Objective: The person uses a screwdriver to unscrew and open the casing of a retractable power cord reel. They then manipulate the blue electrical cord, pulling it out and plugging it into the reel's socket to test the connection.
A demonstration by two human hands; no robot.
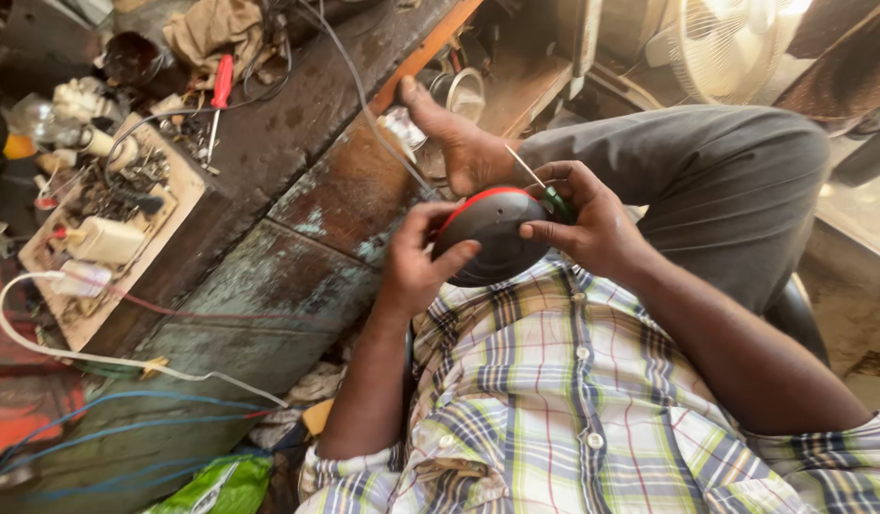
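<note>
A round black device with a red rim (492, 238) rests against my chest, held between both hands. My left hand (416, 262) grips its left edge, thumb lying across the black face. My right hand (588, 214) presses on its right edge and also clasps a green-handled screwdriver (545, 193), whose thin metal shaft sticks up to the left past the red rim. My bent leg in grey trousers (707, 181) and bare foot (459, 143) lie just beyond the device.
A worn metal workbench (297, 247) runs to my left. On it sit a wooden tray of small parts and plugs (107, 219), a red-handled screwdriver (219, 90) and loose cables. A white fan (726, 48) stands at the top right.
</note>
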